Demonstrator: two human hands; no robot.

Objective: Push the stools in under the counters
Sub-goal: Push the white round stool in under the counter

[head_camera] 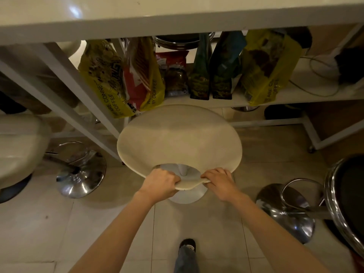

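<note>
A cream stool (17,148) stands at far left beside a chrome base (81,174). At centre, the left hand (160,183) and right hand (220,183) curl their fingers round the near rim of the stool seat (179,138), its far edge just below the counter (177,18) shelf of bags (106,77). A black stool (348,201) stands at right.

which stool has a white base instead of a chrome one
The cream stool in the middle, gripped by the left hand and right hand. Its base is white; the stools either side have chrome bases.
</note>
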